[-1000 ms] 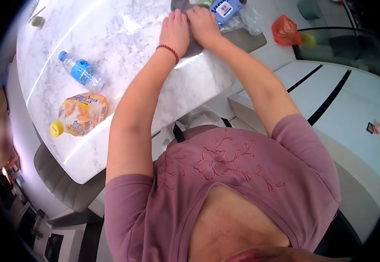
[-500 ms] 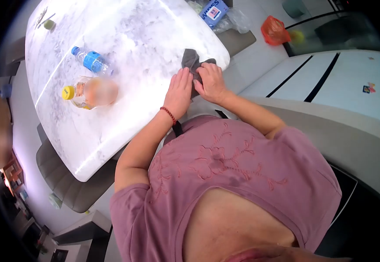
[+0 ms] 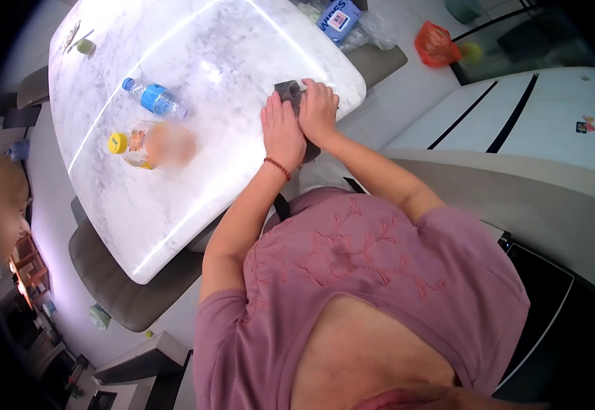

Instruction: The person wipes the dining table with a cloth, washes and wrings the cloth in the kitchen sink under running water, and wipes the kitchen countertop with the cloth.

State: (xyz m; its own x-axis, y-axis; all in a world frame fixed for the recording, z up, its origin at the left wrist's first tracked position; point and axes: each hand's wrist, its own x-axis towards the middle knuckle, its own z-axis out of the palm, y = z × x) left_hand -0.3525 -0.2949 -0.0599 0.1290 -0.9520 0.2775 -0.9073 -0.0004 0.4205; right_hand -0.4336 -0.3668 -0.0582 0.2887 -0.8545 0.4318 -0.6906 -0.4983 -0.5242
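A dark grey cloth (image 3: 287, 89) lies on the right-hand edge of the marble table, mostly covered by both my hands. My left hand (image 3: 283, 128), with a red bead bracelet at its wrist, rests flat on the cloth with its fingers stretched out side by side. Close against it, my right hand (image 3: 318, 115) bends its fingers over the cloth; its thumb is hidden. Part of the cloth shows below my hands, near the table edge. To the left stand apart a clear water bottle (image 3: 154, 98) with a blue label and a larger yellow-capped bottle (image 3: 140, 145), both lying on their sides.
The white marble table (image 3: 222, 157) has a small green item (image 3: 85, 46) at its far left. Grey chairs (image 3: 123, 280) adjoin it. Beyond the far edge are a blue wipes pack (image 3: 339, 19) and clear plastic bags. An orange-red bag (image 3: 437, 45) sits on the floor.
My right hand has shifted over the cloth's right part, which showed before, and now sits tighter against my left. The view has moved slightly; the bottles stay in place on the table.
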